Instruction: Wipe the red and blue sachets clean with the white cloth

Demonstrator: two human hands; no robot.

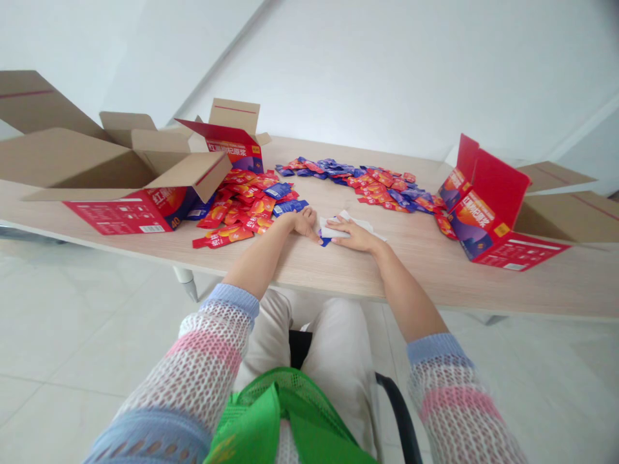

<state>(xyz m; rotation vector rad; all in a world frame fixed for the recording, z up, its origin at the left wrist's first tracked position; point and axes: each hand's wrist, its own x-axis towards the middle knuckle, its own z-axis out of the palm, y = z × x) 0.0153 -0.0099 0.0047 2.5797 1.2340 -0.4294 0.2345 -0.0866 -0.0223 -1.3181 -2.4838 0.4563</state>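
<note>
Table (416,258): crumpled white wrapper (358,222), apparently, under right hand (352,234), fingers flat; left fingers (310,231) curled

You're in a plain packing room: white walls (387,71), pale floor tiles (72,322), a laminate worktable (425,270), open printed cartons (488,206) at each end, and heaps of sachets (358,183).

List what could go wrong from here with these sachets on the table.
The right hand rests on a white sheet, and a blue sachet pokes out beside it, so that sachet might get overlooked. The red sachet lying closest to the table's front edge could be brushed onto the floor. Red and blue sachets are mixed in the spread, so they might get confused.
</note>
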